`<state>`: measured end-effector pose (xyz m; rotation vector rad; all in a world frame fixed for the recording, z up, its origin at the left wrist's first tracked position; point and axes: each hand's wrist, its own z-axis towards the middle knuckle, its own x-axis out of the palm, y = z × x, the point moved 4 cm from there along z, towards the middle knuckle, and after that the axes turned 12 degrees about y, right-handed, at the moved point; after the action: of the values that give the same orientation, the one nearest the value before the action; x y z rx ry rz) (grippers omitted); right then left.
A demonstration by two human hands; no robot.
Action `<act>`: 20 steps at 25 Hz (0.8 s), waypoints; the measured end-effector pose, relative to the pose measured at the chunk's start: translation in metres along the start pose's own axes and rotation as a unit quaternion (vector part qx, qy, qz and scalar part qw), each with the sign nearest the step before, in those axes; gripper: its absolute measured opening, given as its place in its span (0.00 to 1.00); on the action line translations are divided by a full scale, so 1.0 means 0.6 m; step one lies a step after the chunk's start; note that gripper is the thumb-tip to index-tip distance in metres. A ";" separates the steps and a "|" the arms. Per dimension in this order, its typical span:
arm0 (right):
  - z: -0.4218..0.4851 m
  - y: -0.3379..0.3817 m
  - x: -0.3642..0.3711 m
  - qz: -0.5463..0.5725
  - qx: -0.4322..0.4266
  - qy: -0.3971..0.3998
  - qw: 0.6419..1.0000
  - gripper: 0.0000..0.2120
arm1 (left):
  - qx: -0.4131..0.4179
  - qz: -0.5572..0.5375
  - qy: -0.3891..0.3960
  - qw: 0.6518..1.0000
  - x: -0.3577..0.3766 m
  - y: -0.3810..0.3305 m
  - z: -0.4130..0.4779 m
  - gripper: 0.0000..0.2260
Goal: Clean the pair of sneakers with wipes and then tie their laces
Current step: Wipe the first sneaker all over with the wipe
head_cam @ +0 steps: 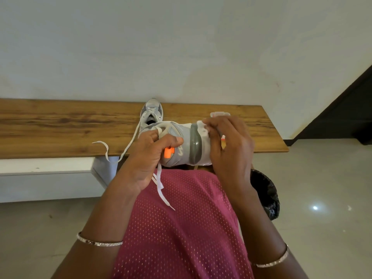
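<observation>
Currently one sneaker (187, 146) is held on its side over the lap (181, 228), just in front of the bench (60, 125). Its collar is gripped by the left hand (149, 156), thumb laid on the side panel. A wipe (202, 125) is pinched by the right hand (227, 146) against the white sole. A loose lace (161, 184) is left hanging onto the lap. The second sneaker (152, 113) is parked upright on the bench, just behind the first.

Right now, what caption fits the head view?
Left hand grips a grey sneaker while the right hand presses a white wipe to its sole; the second sneaker sits on the bench.
</observation>
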<state>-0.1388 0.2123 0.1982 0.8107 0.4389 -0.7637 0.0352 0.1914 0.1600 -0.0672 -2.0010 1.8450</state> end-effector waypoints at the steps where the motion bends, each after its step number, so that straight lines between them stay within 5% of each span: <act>1: 0.010 -0.003 0.001 0.008 0.005 0.018 1.000 0.08 | -0.004 -0.002 0.000 1.000 0.000 0.002 0.001 0.08; 6: -0.018 -0.001 0.010 0.003 -0.002 0.025 1.000 0.08 | -0.015 -0.036 -0.027 0.999 -0.016 0.013 0.004 0.21; 10: -0.077 -0.004 0.026 -0.014 -0.013 -0.011 1.000 0.09 | -0.018 -0.050 -0.036 0.998 -0.014 0.007 0.006 0.10; 20: -0.023 0.036 0.029 0.022 -0.020 -0.054 0.998 0.14 | 0.010 -0.226 0.014 0.974 0.007 -0.021 0.007 0.14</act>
<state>-0.1119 0.2252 0.1894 0.7363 0.3368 -0.7528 0.0329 0.1874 0.1729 0.3395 -1.7920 1.5593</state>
